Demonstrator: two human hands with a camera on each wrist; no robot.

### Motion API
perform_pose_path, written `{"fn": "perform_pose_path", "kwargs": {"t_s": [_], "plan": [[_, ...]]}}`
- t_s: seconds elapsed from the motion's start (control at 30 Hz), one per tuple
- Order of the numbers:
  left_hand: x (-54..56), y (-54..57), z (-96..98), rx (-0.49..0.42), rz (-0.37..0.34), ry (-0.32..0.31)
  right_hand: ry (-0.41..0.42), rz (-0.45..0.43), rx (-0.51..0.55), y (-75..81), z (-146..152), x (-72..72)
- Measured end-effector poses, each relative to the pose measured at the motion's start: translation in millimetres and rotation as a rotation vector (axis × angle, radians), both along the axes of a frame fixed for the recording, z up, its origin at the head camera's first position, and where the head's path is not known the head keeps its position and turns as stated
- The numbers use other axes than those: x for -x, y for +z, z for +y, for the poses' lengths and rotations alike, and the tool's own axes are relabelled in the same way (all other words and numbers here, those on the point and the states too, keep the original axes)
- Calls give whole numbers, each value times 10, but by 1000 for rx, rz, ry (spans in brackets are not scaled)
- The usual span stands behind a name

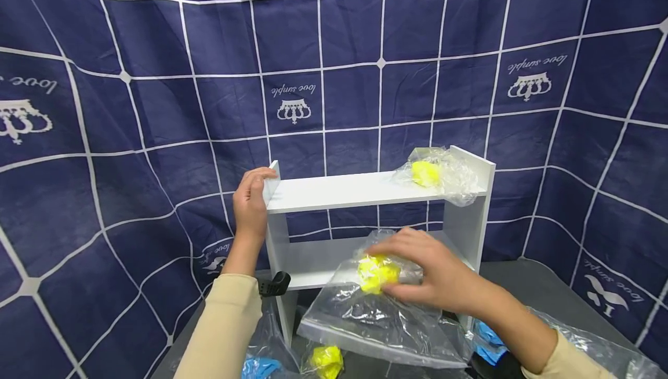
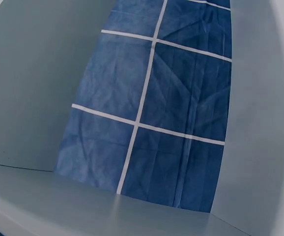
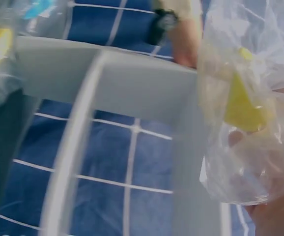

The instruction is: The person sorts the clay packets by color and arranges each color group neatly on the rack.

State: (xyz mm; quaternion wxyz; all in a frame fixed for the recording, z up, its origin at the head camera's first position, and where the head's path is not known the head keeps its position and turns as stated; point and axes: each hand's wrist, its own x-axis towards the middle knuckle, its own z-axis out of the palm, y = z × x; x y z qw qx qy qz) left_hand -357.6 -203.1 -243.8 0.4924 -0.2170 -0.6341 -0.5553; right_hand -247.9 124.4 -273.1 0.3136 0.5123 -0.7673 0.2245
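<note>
My left hand (image 1: 251,205) grips the top of the left side panel of a small white two-tier shelf (image 1: 334,190). My right hand (image 1: 433,266) holds a clear zip bag (image 1: 355,312) in front of the lower tier, thumb and fingers about a crumpled yellow piece (image 1: 377,273) inside. The bag's seal edge hangs toward me. In the right wrist view the clear bag (image 3: 245,172) covers part of my fingers. Another clear bag with a yellow piece (image 1: 425,174) lies at the right end of the top tier. The left wrist view shows the shelf's inner panels (image 2: 255,118).
Below the shelf, a clear bag with a yellow piece (image 1: 327,361) lies beside a bag with something blue (image 1: 261,367). More blue in clear plastic (image 1: 487,341) lies at the lower right on the dark grey table (image 1: 543,280). A blue checked cloth (image 1: 349,101) hangs behind.
</note>
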Motion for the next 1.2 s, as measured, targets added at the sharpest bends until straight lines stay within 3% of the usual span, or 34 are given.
{"fn": "perform_pose_path", "kwargs": {"t_s": [0.13,0.3,0.5,0.73,0.87,1.03,1.2], "plan": [[4,25,3,15,-41,-46,-10,-10,71,298,-26,45],[-23,53,49,-2,-116,-101,-82,-58,176,633,-97,146],[-33,15,36,-1,-111,-93,-220,-114,289,867,-236,389],[2,-13,36,-4,-95,-101,-408,-122,291,920,-319,725],[23,-27,38,-3,-84,-108,-524,-182,281,897,-352,866],[14,-33,45,-3,-78,-105,-642,-272,204,883,-391,987],[7,-54,64,-9,-83,-111,-686,-345,115,847,-377,1038]]}}
